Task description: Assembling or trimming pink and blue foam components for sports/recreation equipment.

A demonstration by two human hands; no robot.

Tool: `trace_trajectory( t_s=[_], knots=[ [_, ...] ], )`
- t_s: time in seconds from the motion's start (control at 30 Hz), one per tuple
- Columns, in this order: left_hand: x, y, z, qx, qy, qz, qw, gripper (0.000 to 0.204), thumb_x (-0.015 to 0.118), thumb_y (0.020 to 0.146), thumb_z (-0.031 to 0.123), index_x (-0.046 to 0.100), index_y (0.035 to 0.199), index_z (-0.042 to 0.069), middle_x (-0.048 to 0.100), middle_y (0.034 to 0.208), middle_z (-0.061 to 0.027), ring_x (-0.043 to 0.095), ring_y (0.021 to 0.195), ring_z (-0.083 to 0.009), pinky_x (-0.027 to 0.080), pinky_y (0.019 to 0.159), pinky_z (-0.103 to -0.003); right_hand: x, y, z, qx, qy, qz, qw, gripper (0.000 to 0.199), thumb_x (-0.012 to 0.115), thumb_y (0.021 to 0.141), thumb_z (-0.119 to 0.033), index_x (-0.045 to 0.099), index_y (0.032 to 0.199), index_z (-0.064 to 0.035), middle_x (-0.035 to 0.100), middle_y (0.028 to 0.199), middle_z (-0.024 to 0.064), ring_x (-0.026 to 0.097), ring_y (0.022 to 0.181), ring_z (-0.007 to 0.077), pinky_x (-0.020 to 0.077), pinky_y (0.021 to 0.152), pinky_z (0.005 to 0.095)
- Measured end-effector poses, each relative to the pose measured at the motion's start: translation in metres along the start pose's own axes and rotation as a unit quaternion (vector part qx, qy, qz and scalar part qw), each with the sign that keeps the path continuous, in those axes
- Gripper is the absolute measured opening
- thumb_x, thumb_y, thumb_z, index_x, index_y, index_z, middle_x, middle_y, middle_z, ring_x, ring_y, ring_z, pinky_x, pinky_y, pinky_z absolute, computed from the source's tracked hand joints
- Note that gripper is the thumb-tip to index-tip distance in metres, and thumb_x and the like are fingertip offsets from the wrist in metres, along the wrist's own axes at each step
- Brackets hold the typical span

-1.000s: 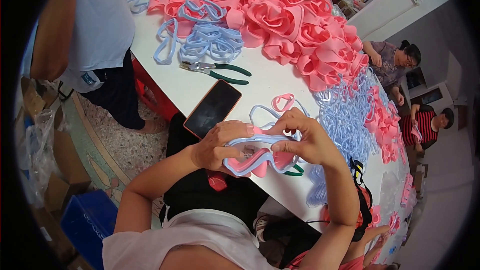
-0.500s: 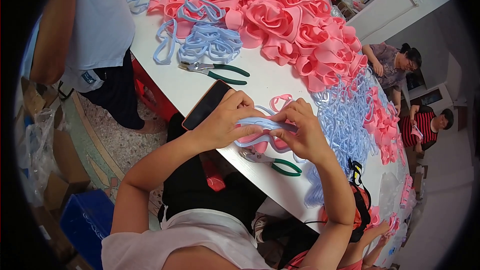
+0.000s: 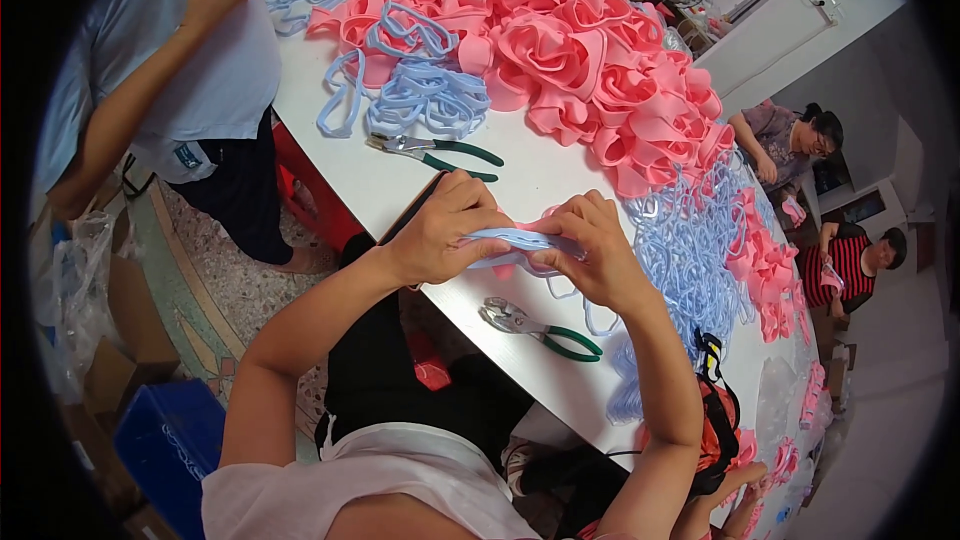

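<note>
Between my two hands, over the table's near edge, stretches a light blue fabric band (image 3: 515, 238) with pink foam showing beneath it. My left hand (image 3: 445, 230) pinches its left end, thumb below and fingers above. The right end is pinched by my right hand (image 3: 597, 250), its fingers bent over the top. Just below the hands, pliers with green handles (image 3: 540, 328) lie on the white table (image 3: 480, 350). A second pair of green-handled pliers (image 3: 440, 154) lies beyond them. A dark flat slab (image 3: 412, 205) is partly hidden behind my left hand.
A large heap of pink foam pieces (image 3: 550, 50) covers the far table. Light blue bands lie in a bundle (image 3: 430, 95) and a tangled pile (image 3: 685, 240). A co-worker in a light shirt (image 3: 215, 70) stands at left; others sit at right. A blue bin (image 3: 170, 430) stands below left.
My hands have drawn the band straighter and closer together, hiding more of the pink foam. My left hand now covers more of the dark slab. The left co-worker's arm has come up.
</note>
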State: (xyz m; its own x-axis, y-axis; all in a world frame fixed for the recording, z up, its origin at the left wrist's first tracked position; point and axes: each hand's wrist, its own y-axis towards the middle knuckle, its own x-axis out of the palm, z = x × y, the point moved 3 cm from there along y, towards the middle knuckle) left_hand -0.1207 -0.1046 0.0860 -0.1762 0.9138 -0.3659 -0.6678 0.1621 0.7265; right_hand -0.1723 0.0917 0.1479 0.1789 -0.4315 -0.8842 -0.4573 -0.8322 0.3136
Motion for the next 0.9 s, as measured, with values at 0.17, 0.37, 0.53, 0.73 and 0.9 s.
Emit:
trace_trajectory(
  t_s=[0.17,0.37,0.53,0.73,0.9],
  knots=[
    [-0.002,0.005,-0.005,0.033,0.006,0.003,0.999,0.021,0.075,0.076,0.014,0.072,0.096,0.009,0.052,0.084,-0.0047,0.047,0.082,-0.0231,0.038,0.079,-0.035,0.004,0.003,0.003,-0.022,0.012,0.019,1.0,0.026,0.078,0.076,-0.023,0.068,0.096,-0.0083,0.053,0.084,0.0057,0.046,0.082,0.0246,0.0336,0.075,0.036],
    [-0.03,-0.001,-0.019,0.021,0.026,0.041,0.999,0.02,0.076,0.076,0.013,0.072,0.095,0.006,0.054,0.083,-0.0056,0.048,0.082,-0.0229,0.038,0.078,-0.034,-0.007,-0.016,-0.009,0.053,0.03,0.045,0.997,0.046,0.08,0.073,-0.024,0.061,0.11,-0.0045,0.058,0.1,0.0116,0.053,0.098,0.0301,0.0409,0.083,0.0394],
    [-0.059,-0.014,-0.027,0.005,0.08,0.057,0.995,0.022,0.076,0.076,0.012,0.074,0.097,0.004,0.053,0.082,-0.0045,0.047,0.082,-0.02,0.039,0.073,-0.031,0.037,-0.106,-0.009,0.211,-0.131,-0.342,0.906,0.061,0.084,0.068,-0.023,0.053,0.115,0.001,0.057,0.112,0.0179,0.057,0.103,0.0355,0.049,0.09,0.0427],
    [-0.062,-0.012,-0.021,0.018,0.068,0.062,0.996,0.022,0.077,0.077,0.015,0.073,0.096,0.005,0.053,0.082,-0.0049,0.045,0.08,-0.0212,0.037,0.075,-0.033,0.056,-0.13,0.011,0.174,-0.156,-0.346,0.909,0.048,0.078,0.072,-0.023,0.052,0.102,0.0026,0.057,0.101,0.0178,0.061,0.097,0.0338,0.0546,0.078,0.0403],
    [-0.065,-0.015,-0.023,0.034,0.075,0.063,0.995,0.022,0.078,0.077,0.014,0.073,0.096,0.006,0.053,0.082,-0.0043,0.045,0.08,-0.0213,0.036,0.074,-0.033,0.054,-0.106,-0.004,0.259,-0.233,-0.37,0.861,0.022,0.06,0.075,-0.008,0.052,0.093,0.0028,0.06,0.09,0.0171,0.064,0.083,0.0333,0.0531,0.073,0.0405]
  ],
)
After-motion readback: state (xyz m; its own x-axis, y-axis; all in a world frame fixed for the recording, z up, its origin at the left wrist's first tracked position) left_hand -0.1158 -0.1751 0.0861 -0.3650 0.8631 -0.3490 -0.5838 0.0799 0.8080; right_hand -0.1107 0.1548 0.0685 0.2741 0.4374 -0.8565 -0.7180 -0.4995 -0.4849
